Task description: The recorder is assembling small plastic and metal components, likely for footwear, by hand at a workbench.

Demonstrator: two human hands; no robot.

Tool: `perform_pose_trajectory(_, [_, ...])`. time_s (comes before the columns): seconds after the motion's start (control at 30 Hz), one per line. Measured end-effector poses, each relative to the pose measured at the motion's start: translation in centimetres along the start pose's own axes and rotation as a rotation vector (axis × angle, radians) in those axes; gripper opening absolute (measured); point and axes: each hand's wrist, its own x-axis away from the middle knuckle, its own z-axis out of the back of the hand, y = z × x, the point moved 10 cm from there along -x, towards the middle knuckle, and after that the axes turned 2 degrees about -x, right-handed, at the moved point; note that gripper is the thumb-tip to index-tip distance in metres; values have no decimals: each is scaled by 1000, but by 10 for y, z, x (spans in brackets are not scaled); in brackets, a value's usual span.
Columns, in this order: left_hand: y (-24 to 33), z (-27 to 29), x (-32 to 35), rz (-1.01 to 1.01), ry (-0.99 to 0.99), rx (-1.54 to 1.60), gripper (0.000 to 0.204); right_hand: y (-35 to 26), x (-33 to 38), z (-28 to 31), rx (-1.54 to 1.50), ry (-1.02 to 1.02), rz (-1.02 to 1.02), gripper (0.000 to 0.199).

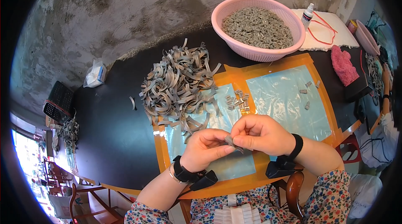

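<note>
My left hand (208,148) and my right hand (263,135) meet over the front of the table, thumbs and forefingers pinched together. Between them is a short grey-brown strip (231,141), partly covered by my fingers. Just beyond my hands lies a small cluster of grey clip-like pieces (238,99). A large tangled heap of curved grey-brown strips (180,81) rises to the left of it. Under my hands, blue plastic sheeting (234,166) is fixed down with orange tape (161,151).
A pink basket (259,52) full of small grey pieces stands at the back. Right of it are a white bottle (307,15), a red cord on a white foam board (320,42) and a pink cloth (344,67). A white packet (95,74) sits at the left by the wall.
</note>
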Motion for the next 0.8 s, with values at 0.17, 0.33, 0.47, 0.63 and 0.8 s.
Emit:
perform_pose_trajectory(0.17, [4, -3, -1, -18, -8, 8, 22, 3, 0, 1, -39, -2, -15, 12])
perform_pose_trajectory(0.33, [15, -8, -5, -112, -33, -9, 21, 3, -1, 2, -32, -4, -11, 11])
perform_pose_trajectory(0.47, [21, -5, -5, -188, -1, -82, 22, 2, -1, 1, -31, 4, 3, 12])
perform_pose_trajectory(0.63, [47, 0, 1, -420, 139, -478, 24, 5, -4, 2, -20, -21, 16, 12])
perform_pose_trajectory(0.8, [65, -4, 6, -423, 242, -737, 20, 6, -5, 2, -12, -26, -41, 14])
